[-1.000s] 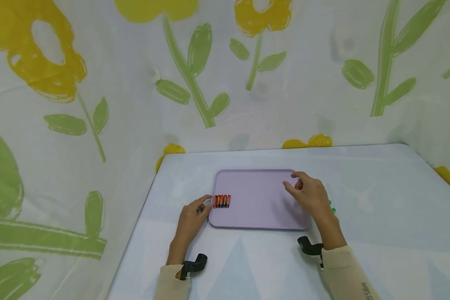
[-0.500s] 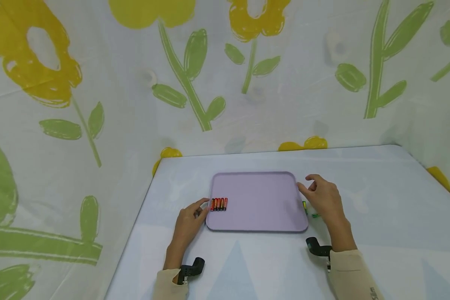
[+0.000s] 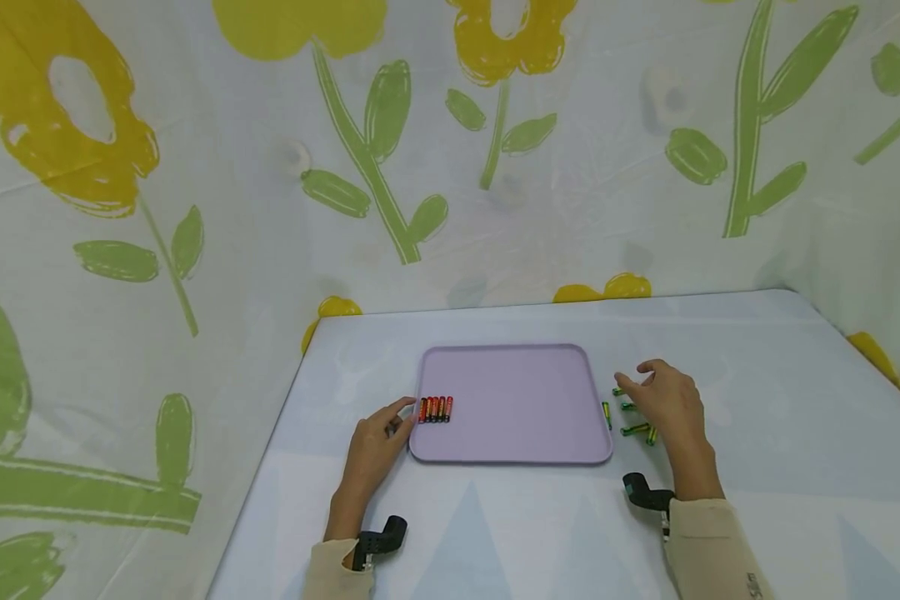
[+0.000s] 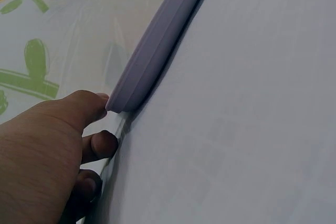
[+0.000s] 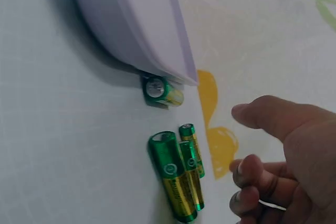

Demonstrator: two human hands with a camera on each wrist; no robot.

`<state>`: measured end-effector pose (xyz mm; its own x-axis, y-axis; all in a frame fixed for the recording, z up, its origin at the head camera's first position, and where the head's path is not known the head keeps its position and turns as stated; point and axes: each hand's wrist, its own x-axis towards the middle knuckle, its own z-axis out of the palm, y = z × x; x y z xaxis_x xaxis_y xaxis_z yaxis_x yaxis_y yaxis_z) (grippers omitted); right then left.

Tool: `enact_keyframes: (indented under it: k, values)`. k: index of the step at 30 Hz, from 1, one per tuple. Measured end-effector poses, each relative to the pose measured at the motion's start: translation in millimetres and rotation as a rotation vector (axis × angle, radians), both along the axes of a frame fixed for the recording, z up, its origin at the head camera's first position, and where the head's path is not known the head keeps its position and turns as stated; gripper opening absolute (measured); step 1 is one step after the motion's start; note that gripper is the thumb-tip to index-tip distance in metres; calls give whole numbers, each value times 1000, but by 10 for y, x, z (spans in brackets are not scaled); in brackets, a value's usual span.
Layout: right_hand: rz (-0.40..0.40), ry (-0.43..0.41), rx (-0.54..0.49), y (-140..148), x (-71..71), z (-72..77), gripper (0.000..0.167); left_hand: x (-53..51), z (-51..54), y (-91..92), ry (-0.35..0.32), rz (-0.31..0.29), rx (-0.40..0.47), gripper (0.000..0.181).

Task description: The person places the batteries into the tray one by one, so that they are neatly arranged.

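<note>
in the head view, the person's left hand (image 3: 375, 446) rests at the left rim of a pale purple, rounded rectangular tray (image 3: 510, 404) on the white counter (image 3: 532, 525), near a row of red-and-black cylindrical batteries (image 3: 436, 409) in the tray, while the right hand (image 3: 673, 408) hovers by shiny green-and-gold cylindrical batteries (image 3: 634, 431) right of it, its grip wide. the left wrist view shows a loose grip, one fingertip touching the rim. in the right wrist view, thumb and fingers stand apart, the green-and-gold batteries lying on the counter, one just beside the tray.
</note>
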<state>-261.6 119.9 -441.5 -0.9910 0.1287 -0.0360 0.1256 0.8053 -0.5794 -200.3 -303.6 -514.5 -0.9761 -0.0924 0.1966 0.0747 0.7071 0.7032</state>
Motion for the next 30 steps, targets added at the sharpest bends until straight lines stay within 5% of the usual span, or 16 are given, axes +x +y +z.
enact_keyframes:
  k: [9, 30]
  values:
    - [-47, -140, 50, 31, -45, -128, 72, 2, -2, -2, -9, 1, -5, 31]
    - [-37, -110, 49, 60, -64, -247, 67, -4, -6, 3, -28, 13, 3, 31]
